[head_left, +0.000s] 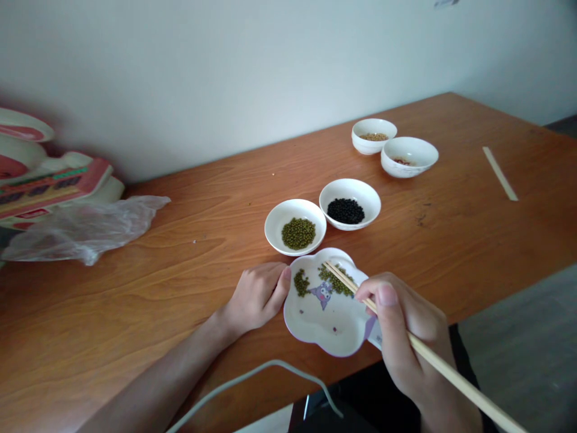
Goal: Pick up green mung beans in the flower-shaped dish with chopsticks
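Note:
A white flower-shaped dish (311, 325) with a purple rim and a cartoon figure lies near the table's front edge. Green mung beans (334, 279) form two patches in its far part, with a few dark specks nearer me. My right hand (408, 325) grips a pair of wooden chopsticks (345, 278), whose tips are over the larger patch; whether they pinch a bean I cannot tell. Curled into a loose fist, my left hand (261, 293) rests on the table with its thumb against the dish's left rim. Just beyond stands a white bowl (273, 227) of mung beans.
Black beans fill the bottom of another bowl (372, 201). Farther back are a bowl of yellowish grains (358, 144) and one with reddish pieces (421, 159). A paper strip (500, 173) lies right, a plastic bag (90, 228) left. A cable (274, 362) crosses in front.

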Demonstrator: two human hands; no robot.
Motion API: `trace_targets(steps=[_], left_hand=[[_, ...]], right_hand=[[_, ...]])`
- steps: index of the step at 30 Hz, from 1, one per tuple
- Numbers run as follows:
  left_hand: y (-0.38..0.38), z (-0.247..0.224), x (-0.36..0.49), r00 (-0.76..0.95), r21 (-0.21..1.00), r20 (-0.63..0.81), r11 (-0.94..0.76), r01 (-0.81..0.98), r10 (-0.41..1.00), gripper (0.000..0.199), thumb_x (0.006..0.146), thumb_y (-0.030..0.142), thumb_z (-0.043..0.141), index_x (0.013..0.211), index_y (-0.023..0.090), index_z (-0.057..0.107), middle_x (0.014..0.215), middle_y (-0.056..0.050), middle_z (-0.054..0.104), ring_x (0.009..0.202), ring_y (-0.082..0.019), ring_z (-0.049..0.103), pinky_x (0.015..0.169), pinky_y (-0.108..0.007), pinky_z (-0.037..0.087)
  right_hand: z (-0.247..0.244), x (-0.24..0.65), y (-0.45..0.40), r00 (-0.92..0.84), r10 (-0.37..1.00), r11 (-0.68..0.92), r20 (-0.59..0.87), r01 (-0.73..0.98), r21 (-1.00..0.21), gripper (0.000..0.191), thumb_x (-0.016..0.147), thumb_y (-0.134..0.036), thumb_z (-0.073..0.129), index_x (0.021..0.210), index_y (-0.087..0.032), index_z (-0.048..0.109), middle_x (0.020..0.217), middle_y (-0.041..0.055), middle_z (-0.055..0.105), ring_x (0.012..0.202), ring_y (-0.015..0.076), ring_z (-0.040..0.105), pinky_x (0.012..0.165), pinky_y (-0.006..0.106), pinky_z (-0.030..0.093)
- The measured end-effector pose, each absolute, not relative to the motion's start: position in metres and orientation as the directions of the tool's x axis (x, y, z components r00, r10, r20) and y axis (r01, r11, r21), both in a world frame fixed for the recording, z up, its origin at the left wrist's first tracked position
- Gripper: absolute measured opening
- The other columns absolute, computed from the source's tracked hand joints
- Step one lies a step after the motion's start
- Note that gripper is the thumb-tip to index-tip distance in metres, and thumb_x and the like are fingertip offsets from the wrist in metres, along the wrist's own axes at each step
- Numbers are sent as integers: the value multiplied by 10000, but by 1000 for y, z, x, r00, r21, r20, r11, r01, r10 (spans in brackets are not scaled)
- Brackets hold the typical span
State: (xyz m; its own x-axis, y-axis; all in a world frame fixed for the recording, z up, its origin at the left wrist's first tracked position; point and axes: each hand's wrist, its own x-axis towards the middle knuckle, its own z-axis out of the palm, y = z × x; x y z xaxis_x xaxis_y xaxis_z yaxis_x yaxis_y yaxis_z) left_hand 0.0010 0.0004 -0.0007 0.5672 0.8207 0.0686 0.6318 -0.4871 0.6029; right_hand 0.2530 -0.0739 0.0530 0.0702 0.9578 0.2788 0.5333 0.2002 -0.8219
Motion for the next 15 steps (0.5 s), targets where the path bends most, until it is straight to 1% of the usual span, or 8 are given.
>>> trace_targets(steps=[4,15], left_hand=[[0,0,1,569,605,66,-486,631,820,370,1117,309,309,785,202,433,741,1,538,662,-130,485,682,-284,372],[0,2,1,574,592,74,-499,633,816,387,1114,314,301,777,201,455,743,-8,559,654,-133,491,674,-279,394]], right_hand=[[49,255,-69,-40,952,272,303,569,-776,300,1102,-250,404,913,-200,631,811,9,636,730,134,600,675,300,413],[52,265,-81,-7,962,229,272,562,-795,314,1100,-258,399,880,-215,619,768,3,639,687,131,603,639,299,432]])
